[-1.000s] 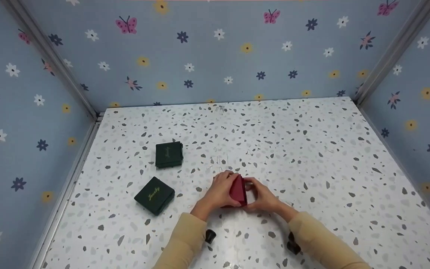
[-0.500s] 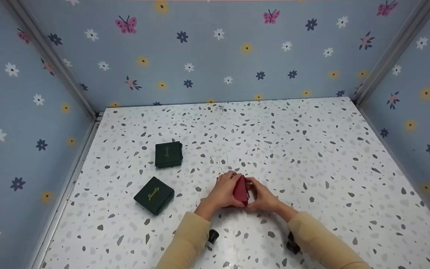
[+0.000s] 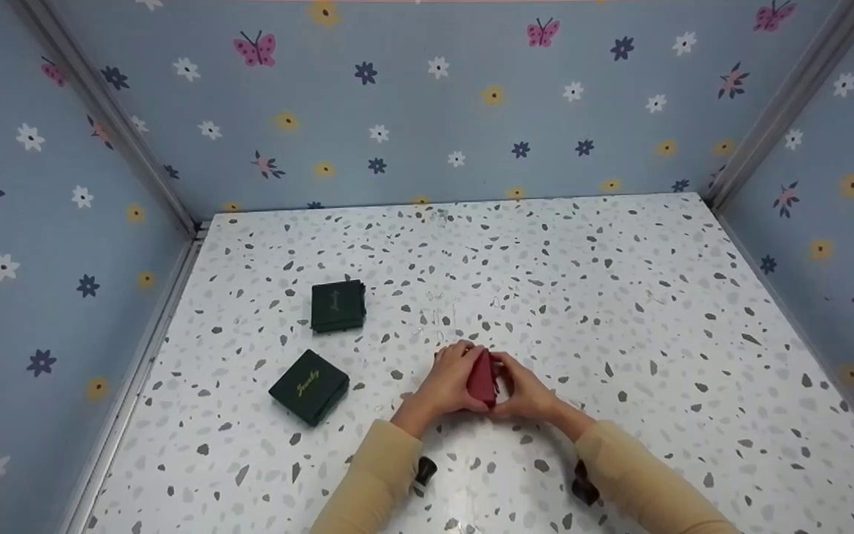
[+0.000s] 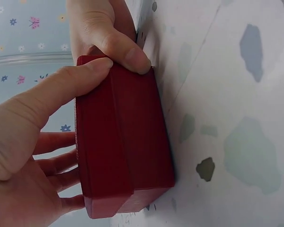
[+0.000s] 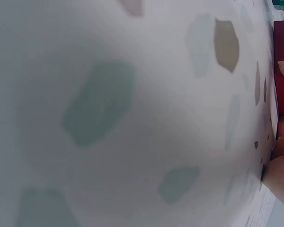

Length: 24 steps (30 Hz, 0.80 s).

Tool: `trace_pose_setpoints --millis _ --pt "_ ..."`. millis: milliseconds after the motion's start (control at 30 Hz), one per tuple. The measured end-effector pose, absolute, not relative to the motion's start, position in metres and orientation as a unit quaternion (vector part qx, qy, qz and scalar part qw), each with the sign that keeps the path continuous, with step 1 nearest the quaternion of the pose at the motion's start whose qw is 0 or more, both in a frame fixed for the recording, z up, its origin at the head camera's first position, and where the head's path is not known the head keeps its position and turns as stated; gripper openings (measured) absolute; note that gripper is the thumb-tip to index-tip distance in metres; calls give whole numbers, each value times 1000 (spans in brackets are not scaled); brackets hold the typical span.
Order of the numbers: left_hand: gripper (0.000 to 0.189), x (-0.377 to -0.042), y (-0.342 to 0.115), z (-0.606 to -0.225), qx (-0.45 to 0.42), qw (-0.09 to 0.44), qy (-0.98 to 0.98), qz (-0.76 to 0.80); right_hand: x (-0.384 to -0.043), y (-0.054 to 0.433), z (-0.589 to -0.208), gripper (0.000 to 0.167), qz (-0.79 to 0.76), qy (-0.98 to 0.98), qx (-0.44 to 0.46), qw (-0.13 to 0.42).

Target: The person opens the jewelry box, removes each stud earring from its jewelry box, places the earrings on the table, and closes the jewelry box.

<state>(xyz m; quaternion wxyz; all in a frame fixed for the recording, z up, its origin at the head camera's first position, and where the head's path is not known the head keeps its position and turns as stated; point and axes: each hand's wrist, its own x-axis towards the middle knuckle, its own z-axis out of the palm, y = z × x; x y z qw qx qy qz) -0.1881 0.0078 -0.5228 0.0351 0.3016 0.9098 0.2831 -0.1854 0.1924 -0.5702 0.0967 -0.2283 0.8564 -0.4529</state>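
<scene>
A red jewelry box [image 3: 482, 382] stands on the speckled tabletop between both hands. My left hand [image 3: 455, 380] grips its lid part, thumb on the near side and fingers over the far side. In the left wrist view, the red box shows a seam between lid and base, and the left thumb [image 4: 80, 78] presses near its upper end. My right hand [image 3: 523, 389] holds the box's right end between thumb and curled fingers. Only a strip of the box shows at the right edge of the right wrist view. Its inside is hidden.
Two dark green boxes lie to the left: one with gold "Jewelry" lettering [image 3: 310, 387] set at an angle, another green box [image 3: 338, 305] farther back. Blue flowered walls [image 3: 427, 104] enclose the table on three sides. Black wrist devices [image 3: 584, 491] hang under the sleeves.
My left hand has shifted slightly right with the red box, and the gap toward the right palm has narrowed. The right hand stays nearly in place. The green boxes have not moved.
</scene>
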Motion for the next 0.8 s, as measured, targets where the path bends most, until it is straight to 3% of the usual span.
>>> trace_pose_setpoints --millis 267,467,800 --pt "87 -189 9 -525 292 43 913 281 -183 192 -566 89 -457 855 -225 100" --pt "87 -188 9 -529 295 38 913 280 -172 187 -537 84 -464 847 -238 106" --pt "87 -189 10 -531 292 50 914 277 -185 199 -567 91 -463 842 -243 131"
